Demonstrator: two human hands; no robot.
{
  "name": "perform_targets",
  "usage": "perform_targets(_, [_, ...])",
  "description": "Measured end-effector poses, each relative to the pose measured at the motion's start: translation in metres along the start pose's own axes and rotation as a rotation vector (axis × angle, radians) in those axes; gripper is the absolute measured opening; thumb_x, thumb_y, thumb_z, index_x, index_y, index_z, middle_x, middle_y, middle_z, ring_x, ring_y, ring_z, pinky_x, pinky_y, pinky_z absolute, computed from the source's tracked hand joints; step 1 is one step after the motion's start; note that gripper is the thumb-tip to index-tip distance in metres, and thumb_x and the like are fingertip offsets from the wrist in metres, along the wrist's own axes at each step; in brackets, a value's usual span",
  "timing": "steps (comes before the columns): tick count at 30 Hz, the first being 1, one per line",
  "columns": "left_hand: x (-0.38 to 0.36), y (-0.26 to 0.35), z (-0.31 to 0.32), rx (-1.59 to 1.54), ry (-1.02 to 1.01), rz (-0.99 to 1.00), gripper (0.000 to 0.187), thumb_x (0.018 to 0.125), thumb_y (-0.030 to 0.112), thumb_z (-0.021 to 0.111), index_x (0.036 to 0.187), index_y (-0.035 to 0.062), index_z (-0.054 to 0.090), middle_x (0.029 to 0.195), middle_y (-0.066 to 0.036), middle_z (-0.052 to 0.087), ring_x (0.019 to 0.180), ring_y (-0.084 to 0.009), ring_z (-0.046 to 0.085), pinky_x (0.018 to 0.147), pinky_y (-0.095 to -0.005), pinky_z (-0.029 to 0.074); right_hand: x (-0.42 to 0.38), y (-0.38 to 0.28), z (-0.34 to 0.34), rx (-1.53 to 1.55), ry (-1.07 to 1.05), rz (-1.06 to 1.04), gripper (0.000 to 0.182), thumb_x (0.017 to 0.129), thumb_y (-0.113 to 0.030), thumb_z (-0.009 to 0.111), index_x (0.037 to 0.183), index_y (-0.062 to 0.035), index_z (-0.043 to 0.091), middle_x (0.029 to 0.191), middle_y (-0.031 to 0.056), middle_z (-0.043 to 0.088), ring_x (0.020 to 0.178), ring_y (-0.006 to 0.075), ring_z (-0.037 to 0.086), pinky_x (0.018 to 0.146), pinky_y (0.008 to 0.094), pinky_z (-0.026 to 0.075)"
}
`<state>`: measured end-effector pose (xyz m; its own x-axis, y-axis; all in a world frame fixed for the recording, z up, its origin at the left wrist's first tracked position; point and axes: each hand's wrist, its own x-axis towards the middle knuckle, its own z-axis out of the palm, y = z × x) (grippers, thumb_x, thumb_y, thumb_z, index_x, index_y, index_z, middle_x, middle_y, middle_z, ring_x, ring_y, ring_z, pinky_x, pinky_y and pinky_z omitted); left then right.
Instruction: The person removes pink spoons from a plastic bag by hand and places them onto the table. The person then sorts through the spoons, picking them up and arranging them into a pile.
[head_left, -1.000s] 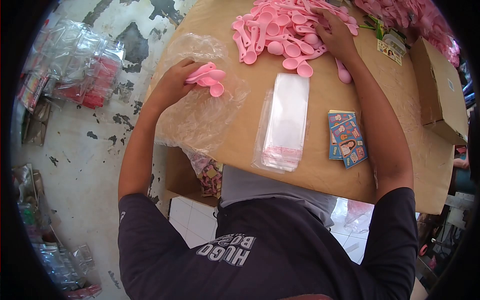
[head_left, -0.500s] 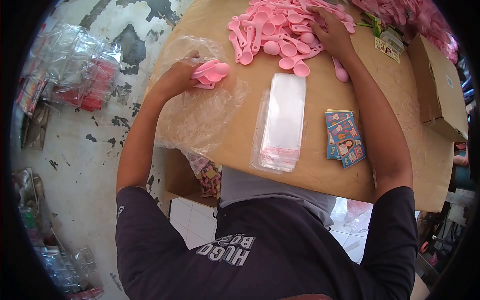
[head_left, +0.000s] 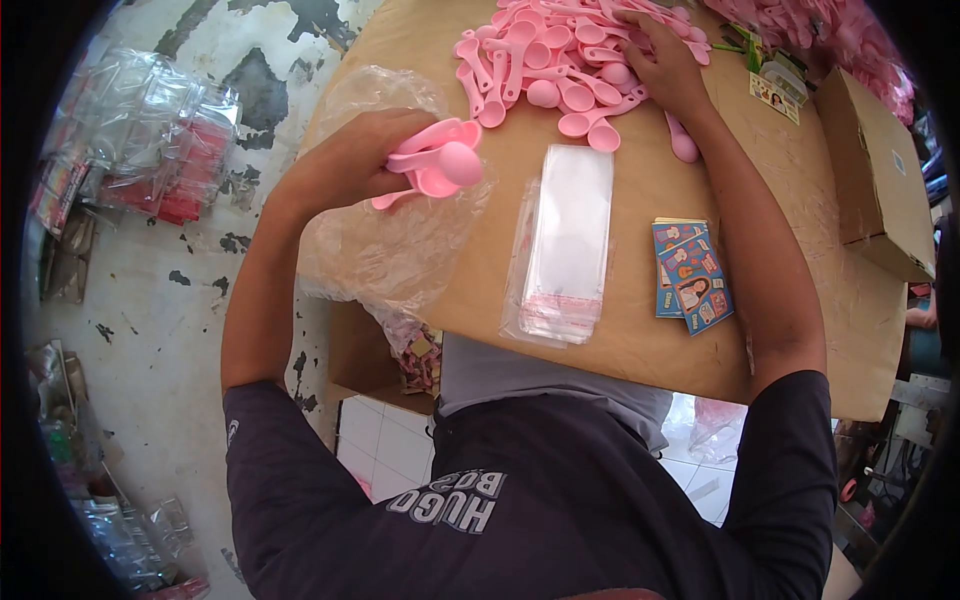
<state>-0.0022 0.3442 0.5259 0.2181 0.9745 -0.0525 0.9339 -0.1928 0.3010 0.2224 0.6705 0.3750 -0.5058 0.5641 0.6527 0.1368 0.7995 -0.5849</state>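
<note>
My left hand (head_left: 355, 155) is closed around several pink spoons (head_left: 458, 163), their round bowls bunched together and pointing right. Below it a crumpled clear plastic bag (head_left: 390, 250) lies on the table's left side. At the far side, my right hand (head_left: 665, 65) reaches over the right part of a heap of pink spoons (head_left: 520, 45); its thumb and fingers are apart, touching the heap. One more pink spoon (head_left: 683, 140) lies under the right wrist. Between the arms sits a stack of clear plastic sleeves (head_left: 570, 240), with blue printed cards (head_left: 692, 275) to its right.
The brown-covered table (head_left: 620, 365) ends just before my lap. A cardboard box (head_left: 870, 180) stands at the right, near a further pink heap (head_left: 840, 35) and a small printed card (head_left: 775, 97). Plastic packets (head_left: 165, 130) lie on the worn surface at left.
My left hand has risen off the plastic bag, bringing the spoons slightly up and to the right. My right hand has hardly moved over the heap.
</note>
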Motion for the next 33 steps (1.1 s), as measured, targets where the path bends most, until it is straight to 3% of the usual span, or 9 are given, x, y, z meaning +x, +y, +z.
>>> perform_targets(7, [0.062, 0.001, -0.009, 0.214, 0.173, 0.224, 0.053, 0.076, 0.003, 0.079, 0.126, 0.0020, 0.061, 0.108, -0.015, 0.065, 0.102, -0.0374, 0.063, 0.090, -0.0439, 0.051, 0.001, 0.005, 0.001, 0.032, -0.013, -0.027, 0.044, 0.097, -0.023, 0.065, 0.140, -0.0108, 0.063, 0.135, 0.0146, 0.066, 0.123, 0.0278, 0.066, 0.103, 0.0394, 0.054])
perform_targets(11, [0.124, -0.041, -0.023, 0.250, 0.193, 0.174, 0.061, 0.077, 0.007, 0.080, 0.135, 0.0062, 0.060, 0.126, -0.017, 0.064, 0.113, -0.0385, 0.062, 0.097, -0.0440, 0.051, 0.002, 0.003, 0.000, 0.066, -0.055, 0.008, 0.043, 0.099, -0.014, 0.064, 0.140, -0.0056, 0.060, 0.140, 0.0135, 0.065, 0.131, 0.0258, 0.061, 0.112, 0.0366, 0.045])
perform_targets(15, [0.170, -0.077, -0.038, 0.321, 0.300, 0.203, 0.063, 0.080, 0.017, 0.085, 0.136, 0.0063, 0.059, 0.137, -0.022, 0.060, 0.127, -0.0397, 0.058, 0.107, -0.0462, 0.047, 0.003, 0.010, 0.003, 0.034, 0.020, -0.070, 0.044, 0.096, -0.021, 0.066, 0.138, -0.0100, 0.063, 0.134, 0.0142, 0.067, 0.120, 0.0282, 0.067, 0.104, 0.0396, 0.053])
perform_targets(17, [0.194, -0.105, -0.037, 0.409, 0.156, 0.171, 0.094, 0.076, 0.023, 0.089, 0.156, 0.0140, 0.040, 0.166, -0.021, 0.030, 0.150, -0.0447, 0.035, 0.121, -0.0469, 0.035, 0.002, 0.006, 0.001, 0.021, 0.006, -0.054, 0.043, 0.095, -0.021, 0.067, 0.137, -0.0102, 0.064, 0.132, 0.0139, 0.068, 0.119, 0.0286, 0.067, 0.103, 0.0396, 0.053])
perform_targets(18, [0.189, -0.094, -0.033, 0.468, 0.330, 0.252, 0.063, 0.083, 0.017, 0.080, 0.142, 0.0099, 0.058, 0.143, -0.014, 0.060, 0.128, -0.0347, 0.057, 0.104, -0.0429, 0.050, 0.001, 0.002, -0.001, 0.011, 0.014, -0.049, 0.042, 0.095, -0.021, 0.067, 0.136, -0.0107, 0.064, 0.131, 0.0133, 0.069, 0.117, 0.0289, 0.067, 0.102, 0.0397, 0.053])
perform_targets(22, [0.192, -0.081, -0.005, 0.203, 0.082, 0.088, 0.068, 0.089, 0.023, 0.076, 0.152, 0.0169, 0.050, 0.159, -0.011, 0.048, 0.145, -0.0294, 0.045, 0.119, -0.0423, 0.040, 0.002, 0.006, 0.003, 0.008, 0.048, -0.082, 0.042, 0.095, -0.021, 0.067, 0.136, -0.0111, 0.064, 0.130, 0.0134, 0.069, 0.116, 0.0292, 0.068, 0.102, 0.0400, 0.053])
perform_targets(26, [0.185, -0.081, 0.001, 0.014, 0.062, 0.021, 0.067, 0.092, 0.024, 0.075, 0.153, 0.0188, 0.049, 0.160, -0.010, 0.047, 0.147, -0.0302, 0.043, 0.121, -0.0429, 0.039, 0.000, 0.006, 0.003, 0.035, 0.018, -0.045, 0.043, 0.095, -0.021, 0.067, 0.137, -0.0117, 0.064, 0.131, 0.0134, 0.069, 0.115, 0.0285, 0.069, 0.101, 0.0403, 0.054])
perform_targets(28, [0.169, -0.070, -0.005, 0.296, 0.246, 0.256, 0.063, 0.095, 0.023, 0.072, 0.154, 0.0177, 0.048, 0.159, -0.010, 0.049, 0.144, -0.0300, 0.047, 0.116, -0.0434, 0.043, 0.001, 0.008, 0.004, 0.031, 0.026, -0.049, 0.043, 0.095, -0.022, 0.067, 0.137, -0.0118, 0.064, 0.131, 0.0133, 0.069, 0.114, 0.0282, 0.069, 0.101, 0.0403, 0.054])
perform_targets(33, [0.105, -0.028, -0.021, 0.287, 0.333, 0.243, 0.051, 0.095, 0.015, 0.072, 0.143, 0.0110, 0.059, 0.144, -0.011, 0.062, 0.128, -0.0275, 0.061, 0.105, -0.0409, 0.051, 0.002, 0.008, 0.003, 0.046, 0.012, -0.047, 0.043, 0.095, -0.021, 0.067, 0.137, -0.0114, 0.064, 0.130, 0.0130, 0.070, 0.115, 0.0282, 0.069, 0.099, 0.0407, 0.055])
